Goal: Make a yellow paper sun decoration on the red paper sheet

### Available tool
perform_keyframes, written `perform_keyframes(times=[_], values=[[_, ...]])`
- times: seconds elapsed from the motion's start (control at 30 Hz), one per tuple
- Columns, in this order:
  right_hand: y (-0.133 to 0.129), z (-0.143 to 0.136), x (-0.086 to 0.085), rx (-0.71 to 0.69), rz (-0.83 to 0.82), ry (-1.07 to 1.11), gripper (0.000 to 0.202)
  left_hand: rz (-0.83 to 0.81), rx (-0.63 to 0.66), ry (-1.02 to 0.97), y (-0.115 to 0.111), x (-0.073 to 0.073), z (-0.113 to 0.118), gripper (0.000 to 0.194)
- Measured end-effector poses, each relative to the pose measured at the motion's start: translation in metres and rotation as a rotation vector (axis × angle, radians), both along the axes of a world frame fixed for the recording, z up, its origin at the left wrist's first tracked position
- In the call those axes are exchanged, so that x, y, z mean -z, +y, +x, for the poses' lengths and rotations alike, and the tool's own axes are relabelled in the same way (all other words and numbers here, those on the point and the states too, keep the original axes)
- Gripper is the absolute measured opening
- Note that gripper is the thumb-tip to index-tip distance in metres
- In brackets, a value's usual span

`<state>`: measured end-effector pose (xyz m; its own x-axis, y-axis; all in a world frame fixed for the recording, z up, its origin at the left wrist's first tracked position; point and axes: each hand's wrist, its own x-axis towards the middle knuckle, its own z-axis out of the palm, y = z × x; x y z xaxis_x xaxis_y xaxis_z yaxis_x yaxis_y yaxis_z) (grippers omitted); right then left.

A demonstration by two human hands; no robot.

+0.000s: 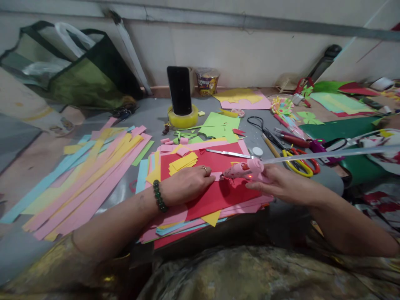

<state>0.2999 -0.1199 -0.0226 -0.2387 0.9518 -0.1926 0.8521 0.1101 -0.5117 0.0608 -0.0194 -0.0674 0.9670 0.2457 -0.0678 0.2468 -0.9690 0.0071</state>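
Observation:
My right hand (275, 183) is wrapped round a pink hot glue gun (246, 168), its tip pointing left and a clear glue stick (312, 156) trailing from its back. The tip meets the right end of a small pink paper strip (216, 176). My left hand (195, 181), with a ring and a green bead bracelet, lies over red paper (228, 196), its fingertips closed at the strip's left end. Yellow paper pieces (183, 162) lie just above that hand. Metal tweezers (229, 153) rest beyond the gun's nozzle. Under the red sheet is a stack of coloured paper (184, 227).
Long paper strips (93, 183) spread at the left. A phone (179, 91) stands in a yellow tape roll (183, 118) behind the stack. Scissors (295, 164) and pens (290, 137) lie at the right. A snack cup (208, 81) and a green bag (84, 71) stand at the back.

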Motion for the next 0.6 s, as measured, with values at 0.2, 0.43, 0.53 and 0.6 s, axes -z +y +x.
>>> perform_keyframes(times=[0.2, 0.43, 0.53, 0.6], values=[[-0.005, 0.001, -0.007, -0.039, 0.017, 0.015, 0.059, -0.023, -0.028, -0.042, 0.003, 0.002, -0.001, 0.034], [-0.006, 0.003, -0.002, 0.106, 0.128, 0.158, 0.046, -0.171, -0.203, -0.183, 0.008, 0.011, -0.003, 0.024], [-0.001, 0.004, -0.002, 0.171, 0.274, 0.308, 0.037, -0.272, -0.242, -0.191, 0.008, 0.010, -0.004, 0.021], [0.007, 0.008, 0.000, 0.270, 0.389, 0.327, 0.037, -0.340, -0.273, -0.194, 0.007, 0.009, -0.004, 0.016]])
